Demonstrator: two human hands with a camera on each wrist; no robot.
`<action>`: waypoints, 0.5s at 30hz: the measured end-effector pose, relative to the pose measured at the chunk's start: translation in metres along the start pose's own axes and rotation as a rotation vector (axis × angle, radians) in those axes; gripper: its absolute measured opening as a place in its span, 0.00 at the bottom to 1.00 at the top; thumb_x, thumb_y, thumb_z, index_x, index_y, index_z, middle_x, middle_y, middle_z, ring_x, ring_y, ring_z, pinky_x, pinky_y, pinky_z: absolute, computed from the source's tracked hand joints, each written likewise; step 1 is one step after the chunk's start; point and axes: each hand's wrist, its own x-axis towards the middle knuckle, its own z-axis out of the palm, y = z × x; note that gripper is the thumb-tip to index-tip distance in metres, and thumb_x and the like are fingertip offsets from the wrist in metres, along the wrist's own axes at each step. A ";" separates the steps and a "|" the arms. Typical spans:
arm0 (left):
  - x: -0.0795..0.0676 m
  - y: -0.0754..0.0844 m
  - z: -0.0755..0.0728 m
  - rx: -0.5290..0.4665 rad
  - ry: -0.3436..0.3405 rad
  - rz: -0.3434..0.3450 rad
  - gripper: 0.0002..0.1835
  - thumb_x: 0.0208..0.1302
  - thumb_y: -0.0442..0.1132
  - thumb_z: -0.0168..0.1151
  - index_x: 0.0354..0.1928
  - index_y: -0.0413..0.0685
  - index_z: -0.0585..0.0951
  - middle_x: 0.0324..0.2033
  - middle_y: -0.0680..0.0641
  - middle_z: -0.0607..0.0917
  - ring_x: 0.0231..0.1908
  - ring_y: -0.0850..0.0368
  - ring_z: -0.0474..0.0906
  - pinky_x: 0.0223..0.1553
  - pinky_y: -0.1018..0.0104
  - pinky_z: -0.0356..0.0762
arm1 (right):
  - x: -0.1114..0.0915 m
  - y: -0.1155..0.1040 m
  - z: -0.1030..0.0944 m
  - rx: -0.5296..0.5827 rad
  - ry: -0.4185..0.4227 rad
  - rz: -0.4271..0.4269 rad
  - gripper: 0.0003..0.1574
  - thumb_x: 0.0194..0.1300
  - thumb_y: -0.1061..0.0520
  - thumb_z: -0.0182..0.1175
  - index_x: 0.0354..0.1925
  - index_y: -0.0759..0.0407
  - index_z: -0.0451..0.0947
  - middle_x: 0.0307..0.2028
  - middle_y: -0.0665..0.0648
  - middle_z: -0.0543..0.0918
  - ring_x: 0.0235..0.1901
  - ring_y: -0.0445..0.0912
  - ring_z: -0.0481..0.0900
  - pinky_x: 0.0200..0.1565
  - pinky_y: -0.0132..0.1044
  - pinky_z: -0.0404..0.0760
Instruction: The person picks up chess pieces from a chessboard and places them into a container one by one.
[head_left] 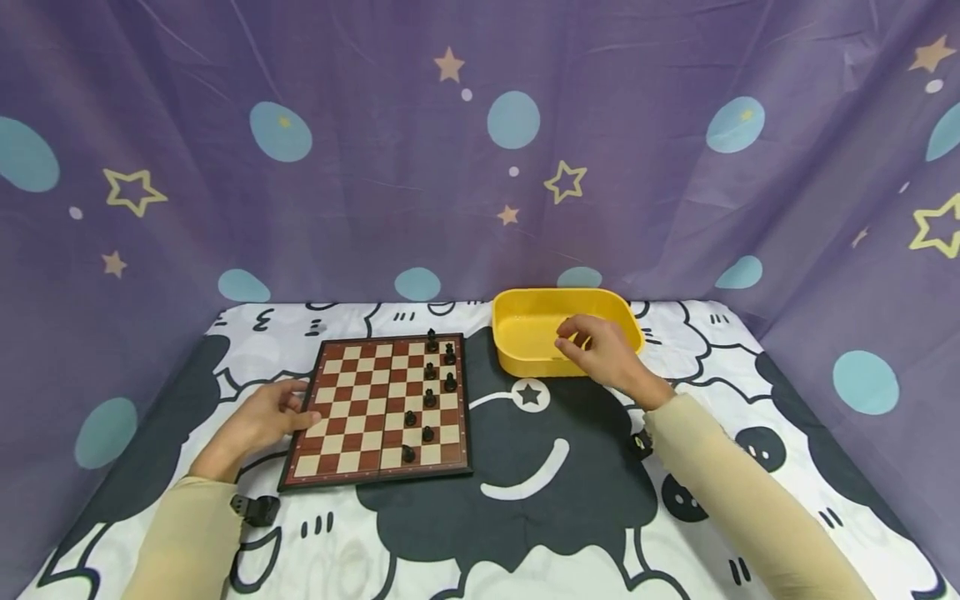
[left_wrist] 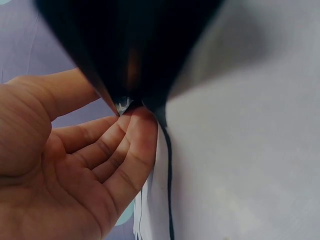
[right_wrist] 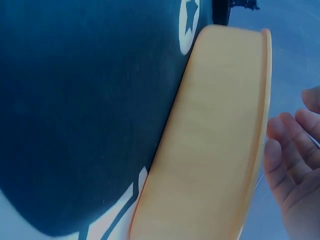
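A red-and-cream chessboard lies unfolded on the cloth, framed by a dark border. Several black chess pieces are on its right half. My left hand holds the board's left edge, thumb over the top and fingers at the underside; the left wrist view has the dark edge between thumb and fingers. Over the near side of a yellow tray, my right hand hovers with loosely bent fingers. A gap separates its thumb and fingertips, and nothing shows between them in the right wrist view.
The tablecloth has a black-and-white cartoon print. A purple curtain with stars and blue spots hangs behind the table and at both sides. The tray stands at the back, right of the board. Each wrist wears a small black device.
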 end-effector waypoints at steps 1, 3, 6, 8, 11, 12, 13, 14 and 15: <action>0.000 0.000 0.000 0.001 0.001 0.001 0.41 0.54 0.48 0.65 0.61 0.29 0.59 0.39 0.39 0.72 0.36 0.49 0.69 0.34 0.60 0.70 | -0.001 -0.002 0.001 -0.001 -0.005 -0.009 0.14 0.58 0.50 0.60 0.39 0.57 0.79 0.34 0.47 0.78 0.27 0.41 0.73 0.29 0.35 0.74; 0.000 0.000 0.000 0.003 0.003 0.002 0.41 0.54 0.47 0.65 0.61 0.29 0.59 0.39 0.39 0.72 0.37 0.49 0.69 0.34 0.60 0.70 | -0.004 -0.005 0.003 -0.003 -0.008 -0.029 0.13 0.58 0.50 0.60 0.38 0.56 0.79 0.33 0.46 0.78 0.27 0.40 0.73 0.30 0.35 0.74; 0.000 0.000 0.000 0.002 0.007 0.005 0.40 0.54 0.46 0.65 0.61 0.28 0.59 0.39 0.39 0.72 0.37 0.49 0.69 0.34 0.60 0.70 | -0.006 -0.010 0.007 0.003 -0.002 -0.050 0.11 0.58 0.49 0.61 0.38 0.52 0.79 0.33 0.44 0.77 0.27 0.39 0.73 0.30 0.35 0.74; 0.000 0.000 0.000 0.001 0.007 0.002 0.40 0.54 0.47 0.65 0.61 0.29 0.59 0.39 0.39 0.72 0.37 0.49 0.69 0.34 0.60 0.70 | -0.008 -0.014 0.010 0.012 0.002 -0.067 0.10 0.57 0.50 0.61 0.38 0.52 0.79 0.32 0.44 0.77 0.27 0.38 0.72 0.30 0.37 0.75; 0.001 0.000 0.001 0.000 0.010 0.001 0.40 0.54 0.47 0.65 0.61 0.29 0.59 0.39 0.39 0.72 0.37 0.49 0.69 0.34 0.60 0.70 | -0.009 -0.020 0.014 0.036 -0.009 -0.085 0.11 0.57 0.52 0.62 0.38 0.54 0.79 0.32 0.44 0.78 0.27 0.39 0.72 0.30 0.39 0.75; 0.001 0.000 0.001 0.001 0.010 0.002 0.40 0.54 0.47 0.65 0.61 0.29 0.59 0.39 0.39 0.71 0.37 0.49 0.69 0.34 0.60 0.70 | -0.010 -0.023 0.016 0.041 -0.016 -0.092 0.11 0.57 0.52 0.62 0.39 0.55 0.79 0.32 0.45 0.78 0.27 0.39 0.72 0.30 0.39 0.75; 0.001 0.000 0.001 0.000 0.010 0.001 0.40 0.54 0.47 0.65 0.61 0.29 0.59 0.39 0.39 0.71 0.37 0.49 0.69 0.34 0.60 0.70 | -0.010 -0.025 0.018 0.047 -0.024 -0.099 0.12 0.57 0.52 0.62 0.39 0.56 0.79 0.32 0.45 0.78 0.27 0.39 0.72 0.30 0.39 0.75; 0.000 0.000 0.001 0.000 0.010 0.000 0.40 0.54 0.46 0.64 0.61 0.29 0.59 0.39 0.39 0.71 0.36 0.49 0.69 0.33 0.60 0.70 | -0.011 -0.028 0.019 0.054 -0.031 -0.105 0.12 0.57 0.52 0.61 0.39 0.56 0.79 0.33 0.45 0.78 0.27 0.39 0.72 0.29 0.38 0.75; 0.000 0.000 0.001 0.002 0.010 -0.001 0.40 0.54 0.46 0.64 0.61 0.29 0.59 0.39 0.40 0.71 0.36 0.49 0.68 0.33 0.61 0.70 | -0.011 -0.031 0.021 0.060 -0.039 -0.113 0.12 0.58 0.52 0.61 0.39 0.56 0.79 0.33 0.45 0.78 0.27 0.39 0.72 0.29 0.37 0.75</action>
